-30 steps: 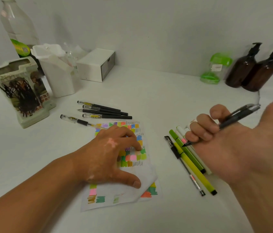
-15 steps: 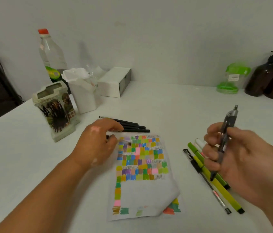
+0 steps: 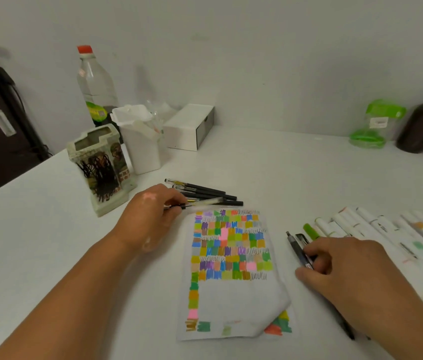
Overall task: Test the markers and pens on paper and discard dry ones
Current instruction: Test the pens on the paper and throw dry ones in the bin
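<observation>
The test paper (image 3: 233,300) lies flat on the table (image 3: 49,255) between the two forearms, its near right corner curled up over colour swatches, as it was half a second ago. The right hand (image 3: 348,266), which then held the dark click pen (image 3: 299,247) upright in the air, has come down to the table; its fingers are curled over the pen, which now lies flat just beside a green highlighter (image 3: 311,231). White markers (image 3: 377,224) lie in a row past that hand. The left hand (image 3: 150,216), off the sheet it pressed a second ago, pinches a clear-capped gel pen (image 3: 206,202) at the paper's far edge, touching the row of black pens (image 3: 205,190). Farther back stand a decorated pen holder (image 3: 101,162), a white bin (image 3: 139,144), a white box (image 3: 192,126) and a plastic bottle (image 3: 96,81).
</observation>
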